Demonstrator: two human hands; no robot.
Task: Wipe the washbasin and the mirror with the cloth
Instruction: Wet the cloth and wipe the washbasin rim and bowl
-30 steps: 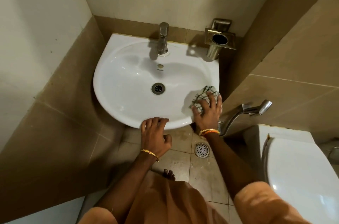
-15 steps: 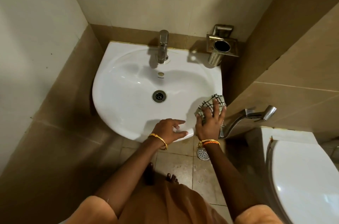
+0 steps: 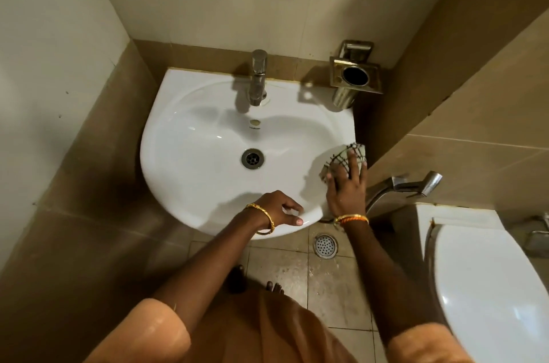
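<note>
The right hand (image 3: 346, 187) lay flat with its fingers spread, pressing the checked cloth (image 3: 347, 156) against the right rim of the white washbasin (image 3: 190, 172), close to the tiled side wall. It pinched nothing; the grip was an open palm bearing down on the cloth. The left hand (image 3: 277, 209) rested on the front rim with fingers loosely curled over the edge, apparently steadying the body. The step in hand looked to be the basin wipe, at its right-hand edge, with the bowl around the drain (image 3: 252, 158) and the ledge by the tap (image 3: 258, 77) seemingly left to cover. The next move would call for sliding the cloth along the rim or down into the bowl under steady pressure. No mirror was in view, so that part appeared undone.
</note>
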